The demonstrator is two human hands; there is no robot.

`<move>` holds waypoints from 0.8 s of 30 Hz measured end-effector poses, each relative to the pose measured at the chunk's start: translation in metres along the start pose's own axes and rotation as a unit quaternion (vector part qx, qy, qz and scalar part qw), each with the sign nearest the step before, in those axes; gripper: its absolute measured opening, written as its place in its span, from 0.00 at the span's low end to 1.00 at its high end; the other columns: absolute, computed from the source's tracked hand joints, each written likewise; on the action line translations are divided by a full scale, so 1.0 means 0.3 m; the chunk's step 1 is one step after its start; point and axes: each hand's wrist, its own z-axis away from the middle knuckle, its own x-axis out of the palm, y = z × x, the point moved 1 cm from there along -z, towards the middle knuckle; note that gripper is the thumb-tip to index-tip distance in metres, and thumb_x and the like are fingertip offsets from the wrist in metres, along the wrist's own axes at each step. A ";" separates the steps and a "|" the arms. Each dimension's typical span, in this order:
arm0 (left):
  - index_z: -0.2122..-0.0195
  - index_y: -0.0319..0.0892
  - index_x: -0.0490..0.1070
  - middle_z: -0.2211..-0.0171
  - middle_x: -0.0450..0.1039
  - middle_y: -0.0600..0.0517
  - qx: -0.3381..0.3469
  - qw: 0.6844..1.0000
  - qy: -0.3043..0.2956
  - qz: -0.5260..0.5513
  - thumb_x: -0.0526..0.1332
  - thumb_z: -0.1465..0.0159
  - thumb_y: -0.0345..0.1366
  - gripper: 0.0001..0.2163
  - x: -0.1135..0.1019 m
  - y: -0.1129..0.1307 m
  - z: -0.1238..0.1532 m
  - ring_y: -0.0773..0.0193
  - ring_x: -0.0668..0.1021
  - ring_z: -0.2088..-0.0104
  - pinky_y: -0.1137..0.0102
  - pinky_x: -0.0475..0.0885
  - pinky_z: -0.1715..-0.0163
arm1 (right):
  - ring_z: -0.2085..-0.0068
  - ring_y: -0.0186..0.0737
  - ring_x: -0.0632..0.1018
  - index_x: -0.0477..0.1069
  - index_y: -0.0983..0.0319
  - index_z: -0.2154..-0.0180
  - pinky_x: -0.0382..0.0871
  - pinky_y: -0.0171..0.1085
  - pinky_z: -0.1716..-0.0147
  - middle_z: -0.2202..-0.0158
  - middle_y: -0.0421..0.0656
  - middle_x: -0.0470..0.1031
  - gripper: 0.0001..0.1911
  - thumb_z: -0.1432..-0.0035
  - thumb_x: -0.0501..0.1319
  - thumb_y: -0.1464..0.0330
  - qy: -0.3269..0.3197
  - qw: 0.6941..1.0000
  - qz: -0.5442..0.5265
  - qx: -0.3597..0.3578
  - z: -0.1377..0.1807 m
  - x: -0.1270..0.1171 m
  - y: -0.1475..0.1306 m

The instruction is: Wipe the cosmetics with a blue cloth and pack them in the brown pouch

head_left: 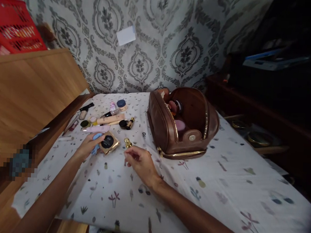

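My left hand [87, 146] is closed on a light blue cloth [95, 149] and the edge of a square gold compact with a round black centre [108, 142]. To its right, my right hand [141, 161] has its fingers curled around the lower part of a small gold-topped bottle [127, 142]; the fingers hide the rest of it. Behind my left hand lie a pinkish tube [97, 129], a beige tube [111, 119] and a small black-lidded jar [123, 124]. An open brown cosmetics bag [159, 118] stands right of my hands, with a pink round item [179, 125] inside.
A patterned white cloth [172, 194] covers the table. A blue-lidded jar [121, 104] and several other cosmetics sit at the back left. A wooden panel [39, 86] borders the left, with a red box [16, 27] above. Dark furniture stands at right, beside an open drawer [263, 148].
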 end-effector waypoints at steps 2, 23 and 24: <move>0.63 0.37 0.76 0.72 0.76 0.51 0.017 1.000 -0.016 -0.012 0.68 0.49 0.58 0.26 0.019 -0.002 -0.035 0.63 0.75 0.73 0.71 0.70 0.73 | 0.77 0.32 0.71 0.72 0.61 0.71 0.65 0.32 0.75 0.78 0.37 0.72 0.06 0.46 0.61 0.65 0.019 1.000 0.011 -0.002 -0.010 -0.012 -0.003; 0.68 0.46 0.78 0.65 0.80 0.49 0.163 0.871 -0.060 -0.459 0.57 0.37 0.53 0.17 0.052 0.108 -0.135 0.52 0.79 0.61 0.68 0.67 0.64 | 0.77 0.32 0.69 0.70 0.60 0.72 0.62 0.32 0.76 0.78 0.37 0.70 0.06 0.46 0.60 0.65 0.034 0.999 0.003 0.026 -0.018 -0.027 0.013; 0.66 0.47 0.78 0.64 0.80 0.49 0.168 0.841 -0.053 -0.511 0.56 0.36 0.53 0.18 0.060 0.129 -0.129 0.51 0.80 0.60 0.68 0.67 0.65 | 0.77 0.32 0.69 0.70 0.61 0.72 0.62 0.32 0.75 0.78 0.37 0.70 0.06 0.46 0.59 0.65 0.033 0.999 0.003 0.022 -0.018 -0.027 0.015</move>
